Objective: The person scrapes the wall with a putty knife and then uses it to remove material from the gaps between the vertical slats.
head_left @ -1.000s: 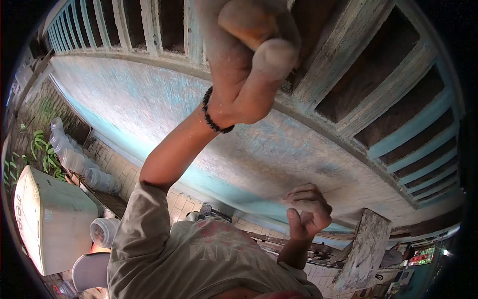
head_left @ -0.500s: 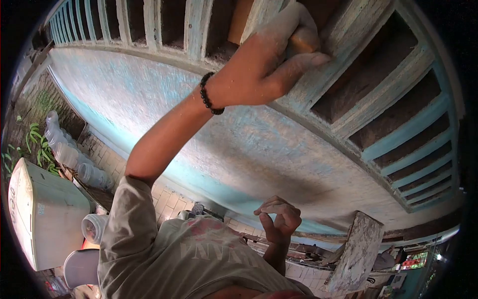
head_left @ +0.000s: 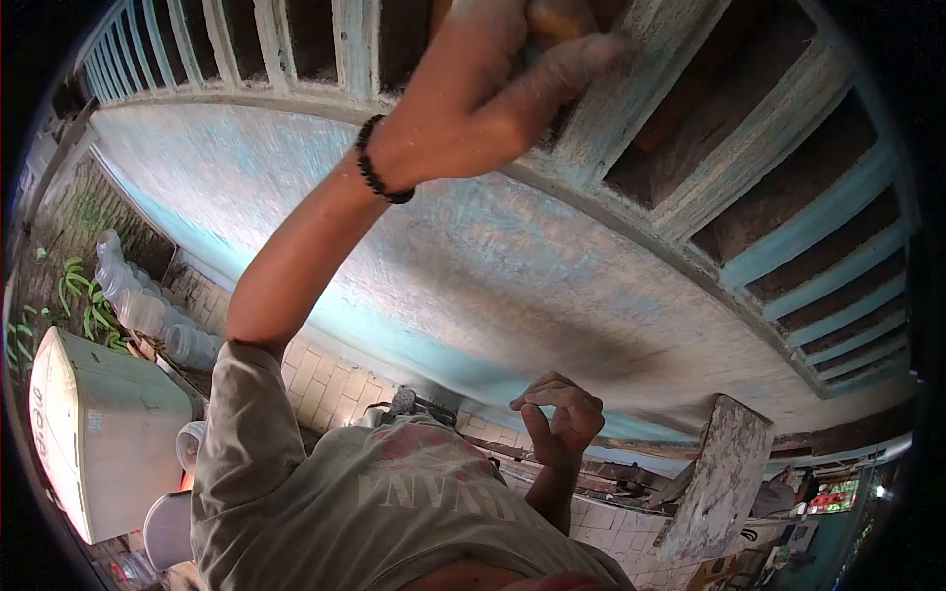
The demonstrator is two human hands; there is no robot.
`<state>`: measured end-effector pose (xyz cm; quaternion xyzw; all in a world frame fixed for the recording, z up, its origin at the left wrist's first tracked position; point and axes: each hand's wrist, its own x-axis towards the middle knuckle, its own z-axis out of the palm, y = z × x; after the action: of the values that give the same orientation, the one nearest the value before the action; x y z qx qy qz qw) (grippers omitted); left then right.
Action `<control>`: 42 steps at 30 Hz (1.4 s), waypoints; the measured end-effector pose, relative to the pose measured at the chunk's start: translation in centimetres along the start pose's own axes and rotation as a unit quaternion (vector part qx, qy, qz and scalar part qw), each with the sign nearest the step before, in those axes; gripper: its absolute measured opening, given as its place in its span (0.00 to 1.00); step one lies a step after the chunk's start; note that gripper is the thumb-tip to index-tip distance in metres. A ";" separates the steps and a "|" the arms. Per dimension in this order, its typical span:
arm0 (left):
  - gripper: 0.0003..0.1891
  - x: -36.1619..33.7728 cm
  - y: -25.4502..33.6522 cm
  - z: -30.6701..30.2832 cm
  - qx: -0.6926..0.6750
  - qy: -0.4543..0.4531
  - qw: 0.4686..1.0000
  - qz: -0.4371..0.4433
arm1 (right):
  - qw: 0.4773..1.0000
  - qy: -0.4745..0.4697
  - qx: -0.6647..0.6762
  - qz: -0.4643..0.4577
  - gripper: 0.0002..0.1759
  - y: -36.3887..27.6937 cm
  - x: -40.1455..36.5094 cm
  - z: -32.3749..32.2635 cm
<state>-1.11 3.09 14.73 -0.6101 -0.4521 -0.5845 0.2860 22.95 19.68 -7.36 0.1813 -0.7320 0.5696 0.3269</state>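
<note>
My left hand [head_left: 493, 89], with a black beaded bracelet [head_left: 371, 163] at its wrist, reaches up to the worn blue-and-white slats at the top. Its fingers and thumb hold a small orange-brown block [head_left: 560, 22], partly hidden and blurred, against or close to a slat [head_left: 641, 84]. Pale dust coats the fingers. Lower down, in front of the wall, my right hand [head_left: 567, 419] is loosely closed, with thumb and fingertips curled together. Nothing shows between its fingers.
Below the slats runs a wall [head_left: 473, 256] with patchy blue paint. A white box [head_left: 118, 433], clear plastic containers [head_left: 143, 310] and green plants [head_left: 84, 300] stand at the left. A weathered board [head_left: 719, 478] leans at the lower right, near tiled flooring [head_left: 330, 384].
My left hand has moved up and to the left in view with the orange-brown block. My right hand keeps nearly the same curled pose. The whole view has shifted slightly.
</note>
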 end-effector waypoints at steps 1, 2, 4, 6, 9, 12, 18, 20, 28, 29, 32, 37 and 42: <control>0.07 0.5 -0.1 -0.1 0.017 -0.001 0.999 0.031 | 1.000 0.004 0.000 0.007 0.04 0.0 -0.1 -0.3; 0.07 0.9 -0.5 -0.3 0.035 -0.003 0.997 0.062 | 1.000 0.008 0.000 0.014 0.04 -0.1 -0.3 -0.5; 0.07 1.1 -0.3 -0.1 0.051 0.000 0.997 0.058 | 1.000 0.009 -0.011 0.016 0.05 0.0 -0.5 -1.1; 0.08 1.1 -0.5 0.4 0.077 0.002 0.996 0.048 | 1.000 0.006 -0.013 0.013 0.05 0.1 -0.7 -1.4; 0.09 0.7 -1.6 1.2 0.111 0.011 0.993 0.037 | 1.000 -0.001 -0.007 0.011 0.05 0.1 -0.9 -1.8; 0.09 0.7 -0.1 1.2 0.138 0.009 0.990 0.039 | 1.000 -0.002 -0.012 0.020 0.05 0.0 -1.4 -1.9; 0.08 1.8 3.1 1.3 0.065 0.075 0.993 -0.065 | 0.999 0.001 -0.005 0.042 0.05 -0.9 -1.9 -3.0; 0.08 1.6 0.6 1.4 0.072 0.070 0.995 -0.020 | 0.999 0.002 0.000 0.042 0.05 -0.7 -2.6 -3.3; 0.09 1.7 1.6 1.1 0.078 0.039 0.995 0.040 | 0.998 0.009 0.000 0.066 0.04 -1.1 -5.1 -3.7; 0.09 1.8 1.6 1.0 0.052 0.047 0.997 0.043 | 0.997 0.009 -0.009 0.071 0.04 -1.1 -5.3 -3.9; 0.09 2.4 2.1 1.8 0.015 0.096 0.995 0.008 | 0.997 0.013 -0.020 0.068 0.05 -1.1 -5.4 -3.6; 0.11 2.1 -1.5 2.7 0.132 0.114 0.984 0.048 | 0.998 0.018 -0.022 0.054 0.05 -1.1 -4.9 -2.5; 0.10 1.2 -0.1 2.0 0.091 0.100 0.991 0.023 | 0.995 0.034 -0.031 0.090 0.04 -1.3 -4.6 -1.2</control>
<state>-0.39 5.14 15.53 -0.5305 -0.4582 -0.5922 0.3974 27.41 19.94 -9.46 0.0848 -0.7509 0.5796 0.3049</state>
